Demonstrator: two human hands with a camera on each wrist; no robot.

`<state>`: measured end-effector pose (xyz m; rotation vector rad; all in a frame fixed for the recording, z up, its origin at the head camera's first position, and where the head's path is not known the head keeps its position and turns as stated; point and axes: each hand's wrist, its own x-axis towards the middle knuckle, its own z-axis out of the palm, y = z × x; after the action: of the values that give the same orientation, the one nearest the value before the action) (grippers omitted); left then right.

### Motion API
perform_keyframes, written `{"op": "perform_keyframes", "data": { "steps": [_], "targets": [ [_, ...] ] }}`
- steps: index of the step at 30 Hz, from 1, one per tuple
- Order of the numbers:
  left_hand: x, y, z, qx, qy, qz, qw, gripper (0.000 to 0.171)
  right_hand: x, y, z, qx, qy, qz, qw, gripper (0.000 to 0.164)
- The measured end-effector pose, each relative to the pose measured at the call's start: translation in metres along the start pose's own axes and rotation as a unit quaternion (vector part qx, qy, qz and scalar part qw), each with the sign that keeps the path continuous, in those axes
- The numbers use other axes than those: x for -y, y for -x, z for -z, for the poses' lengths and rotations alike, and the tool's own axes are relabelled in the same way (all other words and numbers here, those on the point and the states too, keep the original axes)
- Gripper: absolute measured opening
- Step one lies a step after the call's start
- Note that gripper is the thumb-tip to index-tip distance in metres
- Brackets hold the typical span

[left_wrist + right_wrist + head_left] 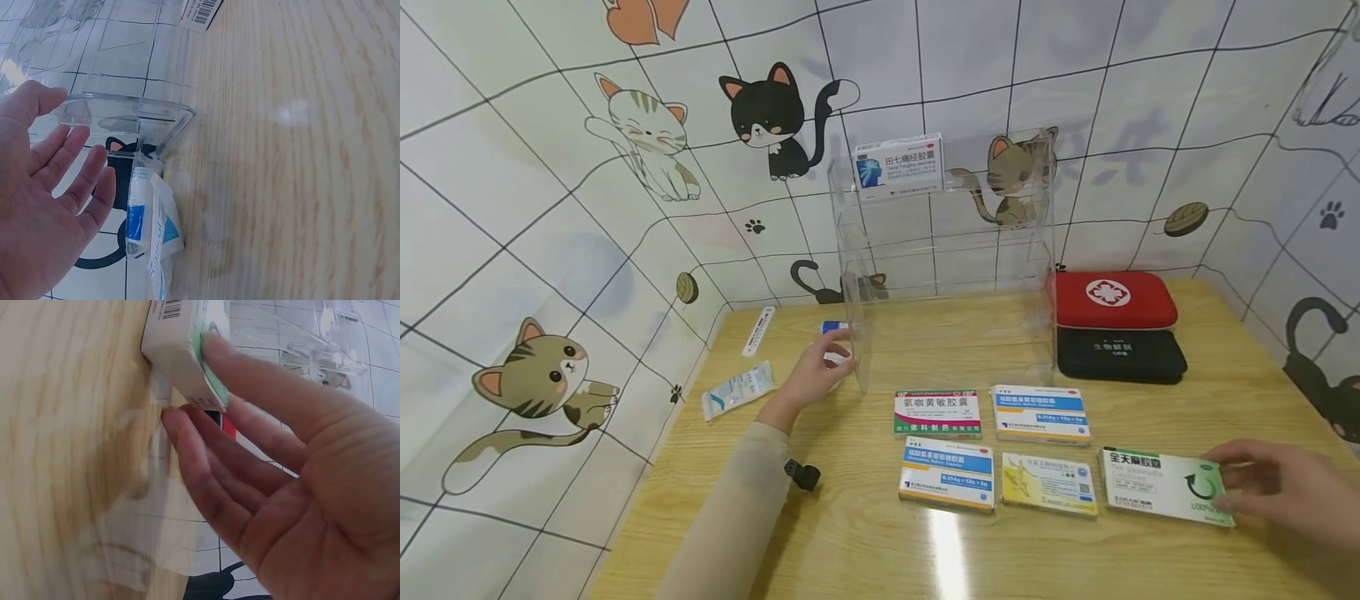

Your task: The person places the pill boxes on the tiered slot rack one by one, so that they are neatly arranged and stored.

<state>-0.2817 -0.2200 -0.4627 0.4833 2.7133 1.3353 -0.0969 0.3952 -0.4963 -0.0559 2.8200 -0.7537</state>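
Note:
My left hand (814, 373) is at the left side of a clear plastic display shelf (859, 321). In the left wrist view its fingers are spread and relaxed, holding nothing; whether the thumb touches the shelf edge I cannot tell. At the far right, my right hand (1285, 497) pinches the right end of a white and green capsule box (1157, 487), its thumb on the printed face. The box lies at the table's right front. Beside it sit a yellow and white box (1048, 485), two blue and white boxes (946, 473) (1041, 414) and a green and magenta box (937, 414).
On the shelf's top tier stands a white and blue box (898, 171). Right of the shelf lie a red first-aid case (1111, 300) and a black case (1120, 356). At left are a white packet (739, 390) and a white strip (758, 332). Patterned walls enclose the table.

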Motion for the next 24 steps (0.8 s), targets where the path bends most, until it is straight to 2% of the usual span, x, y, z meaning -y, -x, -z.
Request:
{"op": "perform_keyframes", "data": {
  "steps": [4, 6, 9, 11, 16, 24],
  "targets": [
    [-0.002, 0.001, 0.001, 0.002, 0.001, -0.001, 1.0, 0.054, -0.004, -0.002, 0.003, -0.052, -0.03, -0.016, 0.998, 0.047],
    [-0.003, 0.001, 0.001, 0.003, 0.002, 0.001, 1.0, 0.054, -0.005, -0.003, 0.003, -0.098, -0.038, -0.01, 0.994, 0.037],
    [-0.005, 0.001, 0.001, 0.005, 0.004, 0.003, 1.0, 0.055, 0.0, -0.005, 0.007, -0.17, -0.05, 0.01, 0.984, 0.028],
    [-0.005, 0.001, 0.001, 0.006, 0.006, 0.004, 0.9999, 0.055, 0.01, -0.009, 0.013, -0.207, -0.065, 0.029, 0.976, 0.029],
    [-0.007, 0.0, 0.001, 0.007, 0.006, 0.001, 1.0, 0.055, 0.05, -0.027, 0.047, -0.252, -0.085, 0.05, 0.963, 0.03],
    [-0.003, -0.001, 0.001, 0.009, 0.012, -0.011, 0.9998, 0.056, 0.126, -0.069, 0.108, -0.316, -0.109, 0.078, 0.939, 0.037]
  ]
}}
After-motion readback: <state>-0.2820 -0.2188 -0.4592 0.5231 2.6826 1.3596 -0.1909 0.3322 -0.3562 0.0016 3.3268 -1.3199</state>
